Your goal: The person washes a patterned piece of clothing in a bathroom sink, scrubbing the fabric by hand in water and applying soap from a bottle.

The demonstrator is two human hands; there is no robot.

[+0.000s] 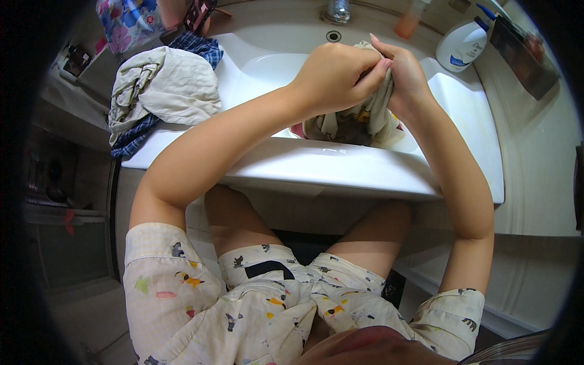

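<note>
My left hand (340, 77) is closed in a fist around a bunched beige cloth (381, 116) above the sink basin (273, 68). Pressed up against it from the right, my right hand (406, 75) grips the same cloth, its fingers partly hidden behind the fabric. The cloth hangs down from both hands into the front of the white basin. Around its lower end, parts of a patterned rim (297, 131) with red and yellow show; most of that thing is hidden.
A pale folded garment (182, 86) lies over blue checked cloth (134, 137) on the left ledge. Behind are a faucet (338, 11), an orange bottle (408, 20) and a white Dove pump bottle (463, 45). A dark wall-side holder (524, 59) stands right. A floral package (130, 23) sits at upper left.
</note>
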